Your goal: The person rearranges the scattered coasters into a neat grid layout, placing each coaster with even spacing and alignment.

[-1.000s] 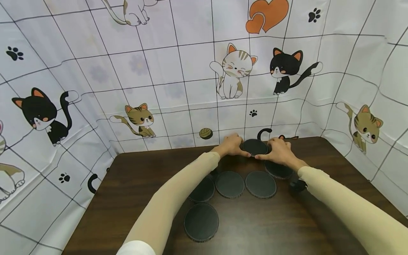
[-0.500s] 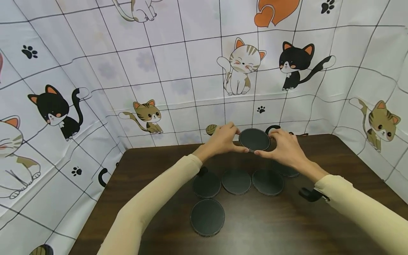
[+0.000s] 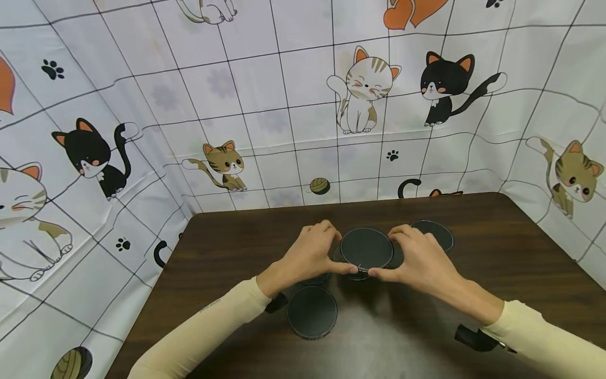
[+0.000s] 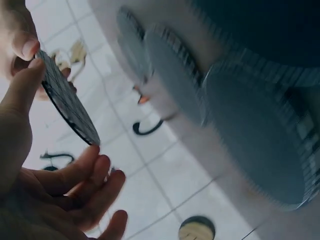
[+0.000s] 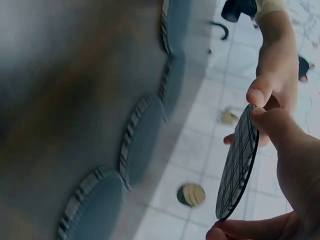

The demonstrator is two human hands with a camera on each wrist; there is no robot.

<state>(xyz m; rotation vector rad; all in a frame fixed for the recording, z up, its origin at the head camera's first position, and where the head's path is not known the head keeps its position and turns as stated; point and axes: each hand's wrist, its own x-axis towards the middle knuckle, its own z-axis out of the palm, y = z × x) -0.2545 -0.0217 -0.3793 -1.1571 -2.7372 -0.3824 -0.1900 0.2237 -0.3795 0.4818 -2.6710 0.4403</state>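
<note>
Both hands hold a round dark coaster (image 3: 366, 248) between them, above other coasters on the table. My left hand (image 3: 310, 251) pinches its left edge with thumb in front and fingers behind. My right hand (image 3: 423, 259) does likewise on the right, the two thumbs nearly meeting at the near edge. In the wrist views the held coaster (image 4: 70, 102) is thin, with a plaid underside (image 5: 239, 165). Below, partly covered by the hands, lie several like coasters in a row. One coaster (image 3: 312, 312) lies nearer, another (image 3: 434, 235) farther back at right.
A dark brown wooden table (image 3: 236, 237) carries the coasters. Behind and beside it hangs a white gridded sheet (image 3: 279, 126) printed with cartoon cats. Dark wrist mounts (image 3: 475, 338) sit on the forearms.
Both hands have lifted the coaster from the back of the table and brought it nearer, over the row of coasters. The view has shifted slightly. The nearest coaster stays put.
</note>
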